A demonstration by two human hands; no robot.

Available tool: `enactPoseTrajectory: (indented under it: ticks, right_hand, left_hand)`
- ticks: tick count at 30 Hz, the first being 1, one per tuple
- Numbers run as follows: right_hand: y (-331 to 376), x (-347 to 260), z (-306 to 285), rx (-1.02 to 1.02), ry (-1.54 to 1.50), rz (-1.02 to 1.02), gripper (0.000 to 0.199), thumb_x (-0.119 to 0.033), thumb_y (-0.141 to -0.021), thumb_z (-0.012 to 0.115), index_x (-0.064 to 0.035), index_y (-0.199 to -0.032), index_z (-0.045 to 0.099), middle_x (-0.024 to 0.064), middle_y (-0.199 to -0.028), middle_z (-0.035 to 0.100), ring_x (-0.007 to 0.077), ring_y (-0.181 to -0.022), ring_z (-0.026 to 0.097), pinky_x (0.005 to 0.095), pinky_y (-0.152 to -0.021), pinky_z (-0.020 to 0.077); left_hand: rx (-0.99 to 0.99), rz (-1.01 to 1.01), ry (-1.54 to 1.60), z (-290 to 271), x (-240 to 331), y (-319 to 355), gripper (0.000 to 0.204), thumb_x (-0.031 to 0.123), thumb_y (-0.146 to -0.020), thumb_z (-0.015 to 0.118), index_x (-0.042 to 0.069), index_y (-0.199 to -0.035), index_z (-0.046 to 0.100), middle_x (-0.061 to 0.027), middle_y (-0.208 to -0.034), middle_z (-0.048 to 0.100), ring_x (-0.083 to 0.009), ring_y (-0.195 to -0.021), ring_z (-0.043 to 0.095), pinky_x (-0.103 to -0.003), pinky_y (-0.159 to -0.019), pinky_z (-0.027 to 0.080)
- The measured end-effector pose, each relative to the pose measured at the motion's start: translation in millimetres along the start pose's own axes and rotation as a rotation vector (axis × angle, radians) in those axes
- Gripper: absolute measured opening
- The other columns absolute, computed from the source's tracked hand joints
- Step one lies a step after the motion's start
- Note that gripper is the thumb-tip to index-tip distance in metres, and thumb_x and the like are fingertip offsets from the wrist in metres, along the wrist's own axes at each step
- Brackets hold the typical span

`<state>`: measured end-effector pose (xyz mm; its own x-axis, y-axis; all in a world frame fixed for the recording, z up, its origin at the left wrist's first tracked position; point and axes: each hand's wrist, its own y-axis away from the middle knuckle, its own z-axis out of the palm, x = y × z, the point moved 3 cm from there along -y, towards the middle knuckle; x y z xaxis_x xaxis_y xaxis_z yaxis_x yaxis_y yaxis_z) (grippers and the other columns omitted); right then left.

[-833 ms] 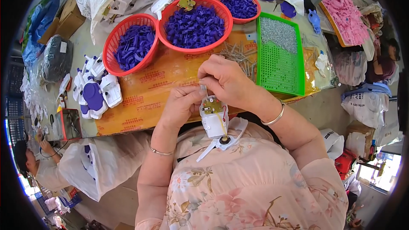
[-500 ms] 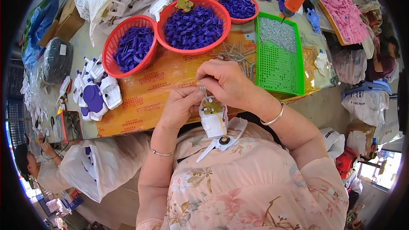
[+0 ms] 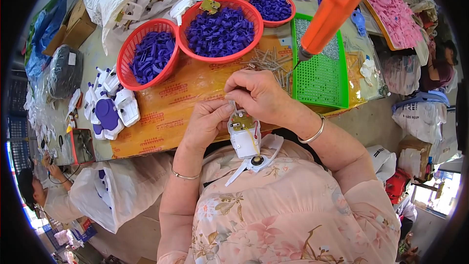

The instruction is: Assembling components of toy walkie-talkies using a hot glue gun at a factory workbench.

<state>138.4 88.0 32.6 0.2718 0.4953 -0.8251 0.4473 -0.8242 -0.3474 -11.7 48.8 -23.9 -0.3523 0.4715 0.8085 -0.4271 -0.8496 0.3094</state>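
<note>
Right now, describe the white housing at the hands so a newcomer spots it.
Find the table's near edge, where the left hand and right hand are close together. The white housing shows just below them. Unlike the white shells piled at left, it bares a gold-brown board with a yellow wire.

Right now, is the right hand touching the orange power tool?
Apart. The head view shows a gap: the right hand is below and left of the orange power tool, whose tip ends clear of it, with tabletop and loose metal pins visible between.
</note>
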Motion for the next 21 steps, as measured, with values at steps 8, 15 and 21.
enactPoseTrajectory:
  ticks: [8,15,21]
  right_hand:
    - [1,0,1,0.003,-0.007,0.029,0.005,0.001,-0.076,0.061,0.0013,-0.082,0.06,0.0097,-0.072,0.059,0.0175,-0.062,0.058,0.0291,-0.056,0.0465]
    - [-1,-2,1,0.025,0.004,-0.002,0.006,0.001,-0.076,0.06,0.0012,-0.081,0.059,0.011,-0.072,0.06,0.0201,-0.062,0.059,0.03,-0.056,0.0468]
    - [-3,1,2,0.029,0.015,-0.025,0.005,0.001,-0.076,0.061,0.0012,-0.081,0.059,0.0117,-0.072,0.06,0.0222,-0.063,0.059,0.0311,-0.056,0.047]
  left_hand:
    - [0.005,0.011,-0.032,-1,-1,0,0.022,0.017,-0.088,0.061,-0.002,-0.096,0.066,0.0018,-0.071,0.056,-0.0049,-0.059,0.047,-0.019,-0.051,0.037]
    - [-0.016,0.005,-0.017,-6,-1,0,0.023,0.016,-0.089,0.06,-0.004,-0.1,0.065,-0.0008,-0.077,0.059,-0.0069,-0.064,0.054,-0.02,-0.056,0.046]
    - [0.018,0.018,0.027,3,2,0,0.024,0.015,-0.089,0.061,-0.005,-0.102,0.064,-0.0031,-0.081,0.061,-0.0086,-0.067,0.056,-0.022,-0.059,0.049]
